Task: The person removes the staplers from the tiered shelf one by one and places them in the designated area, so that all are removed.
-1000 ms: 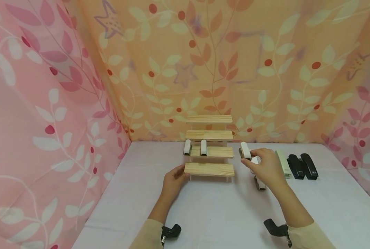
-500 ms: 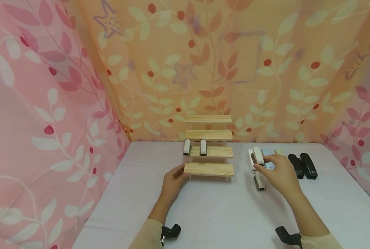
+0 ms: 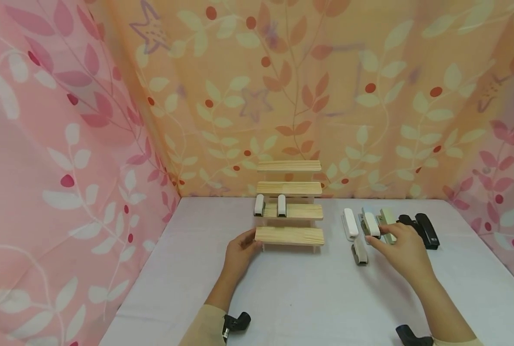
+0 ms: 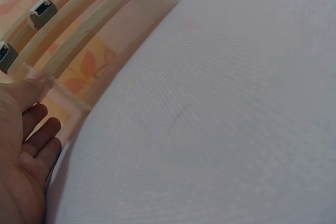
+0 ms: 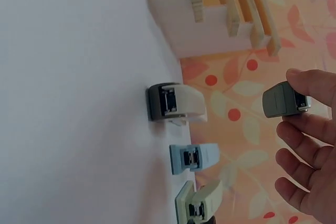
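Observation:
My left hand [image 3: 238,257] grips the left end of the lowest step of a tiered wooden display rack [image 3: 289,235]; in the left wrist view the thumb [image 4: 34,80] lies against the board's end. Two white staplers, one at the left end [image 3: 259,205] and one near the middle [image 3: 281,205], stand on the second step from the bottom. My right hand [image 3: 406,250] pinches a white stapler with a dark grey base [image 5: 281,100] between thumb and fingers, off the table. It hangs in front of a blue stapler [image 5: 197,157], partly hidden in the head view.
Left of the held stapler lie a white stapler [image 3: 350,224] and a beige stapler [image 3: 360,252]. A pale green stapler [image 3: 388,218] and two black staplers [image 3: 427,230] are to the right. Floral curtains [image 3: 222,120] hang behind the white-covered table [image 3: 300,293].
My right hand has carried the stapler rightward, from beside the rack, past the white stapler, to in front of the blue and green ones. The left hand stays on the rack.

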The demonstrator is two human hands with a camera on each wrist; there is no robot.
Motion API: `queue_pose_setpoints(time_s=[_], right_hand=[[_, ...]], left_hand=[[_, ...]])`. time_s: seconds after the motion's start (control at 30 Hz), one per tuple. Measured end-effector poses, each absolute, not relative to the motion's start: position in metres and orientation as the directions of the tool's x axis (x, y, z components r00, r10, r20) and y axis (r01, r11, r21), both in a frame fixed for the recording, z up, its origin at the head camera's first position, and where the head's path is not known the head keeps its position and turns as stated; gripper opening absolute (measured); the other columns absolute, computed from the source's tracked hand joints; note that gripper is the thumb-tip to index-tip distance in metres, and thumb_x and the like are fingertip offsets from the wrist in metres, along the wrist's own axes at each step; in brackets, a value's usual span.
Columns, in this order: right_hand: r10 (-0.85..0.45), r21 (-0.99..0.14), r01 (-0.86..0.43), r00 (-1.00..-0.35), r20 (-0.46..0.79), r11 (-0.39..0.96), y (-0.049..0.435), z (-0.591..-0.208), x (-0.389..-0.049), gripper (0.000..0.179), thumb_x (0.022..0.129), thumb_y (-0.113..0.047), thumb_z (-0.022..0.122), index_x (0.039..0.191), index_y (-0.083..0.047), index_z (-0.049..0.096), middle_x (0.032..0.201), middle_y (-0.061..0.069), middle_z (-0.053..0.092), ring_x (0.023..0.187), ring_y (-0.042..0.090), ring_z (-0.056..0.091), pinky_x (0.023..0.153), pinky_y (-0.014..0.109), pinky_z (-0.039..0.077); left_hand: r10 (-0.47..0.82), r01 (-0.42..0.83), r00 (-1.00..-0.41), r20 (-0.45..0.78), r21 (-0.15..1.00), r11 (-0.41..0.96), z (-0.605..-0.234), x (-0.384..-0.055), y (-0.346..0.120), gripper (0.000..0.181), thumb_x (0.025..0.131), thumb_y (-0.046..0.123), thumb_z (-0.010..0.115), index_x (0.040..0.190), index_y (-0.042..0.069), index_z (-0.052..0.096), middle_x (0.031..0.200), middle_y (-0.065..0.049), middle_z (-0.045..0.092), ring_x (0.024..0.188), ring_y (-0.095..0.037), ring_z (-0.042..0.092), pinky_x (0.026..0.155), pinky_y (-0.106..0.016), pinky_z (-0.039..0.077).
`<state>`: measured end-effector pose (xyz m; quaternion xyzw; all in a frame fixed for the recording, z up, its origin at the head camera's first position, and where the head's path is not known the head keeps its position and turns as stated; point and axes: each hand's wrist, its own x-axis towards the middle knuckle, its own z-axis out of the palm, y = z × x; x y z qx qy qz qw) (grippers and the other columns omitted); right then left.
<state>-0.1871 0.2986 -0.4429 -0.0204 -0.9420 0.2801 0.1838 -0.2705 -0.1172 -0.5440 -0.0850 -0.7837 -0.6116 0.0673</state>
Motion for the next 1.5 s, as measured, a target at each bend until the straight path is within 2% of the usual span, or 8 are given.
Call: queue_pose_setpoints(time_s=[0.57, 1.1, 1.5], right_hand=[[0.132, -0.515, -0.053, -0.940, 0.315, 0.855, 0.320, -0.462, -0.176, 0.060, 0.086, -0.047, 0.081, 0.110, 0.007, 0.072, 0.120, 0.032, 0.065, 0.116, 0.052, 0.052, 0.094, 0.072, 0.041], [0.090, -0.498, -0.102, -0.933, 0.348, 0.861, 0.330, -0.483, -0.179, 0.044, 0.083, -0.039, 0.086, 0.100, 0.000, 0.076, 0.114, 0.031, 0.069, 0.110, 0.052, 0.058, 0.090, 0.067, 0.044], [0.088, -0.503, -0.055, -0.963, 0.256, 0.862, 0.334, -0.488, -0.175, 0.046, 0.084, -0.044, 0.083, 0.100, -0.001, 0.076, 0.120, 0.030, 0.067, 0.114, 0.053, 0.057, 0.094, 0.069, 0.045]], left_hand=[[0.045, 0.218, -0.976, 0.213, 0.953, 0.210, -0.546, -0.272, -0.117, 0.054, 0.087, 0.032, 0.081, 0.135, 0.013, 0.067, 0.135, -0.006, 0.068, 0.123, -0.024, 0.065, 0.105, -0.036, 0.054], [0.028, 0.182, -0.983, 0.181, 0.957, 0.227, -0.546, -0.272, -0.119, 0.056, 0.086, 0.034, 0.083, 0.136, 0.015, 0.067, 0.136, -0.005, 0.068, 0.124, -0.023, 0.064, 0.105, -0.036, 0.054], [0.041, 0.198, -0.980, 0.194, 0.959, 0.203, -0.545, -0.272, -0.117, 0.054, 0.087, 0.030, 0.082, 0.136, 0.013, 0.066, 0.136, -0.007, 0.067, 0.125, -0.026, 0.064, 0.104, -0.034, 0.054]])
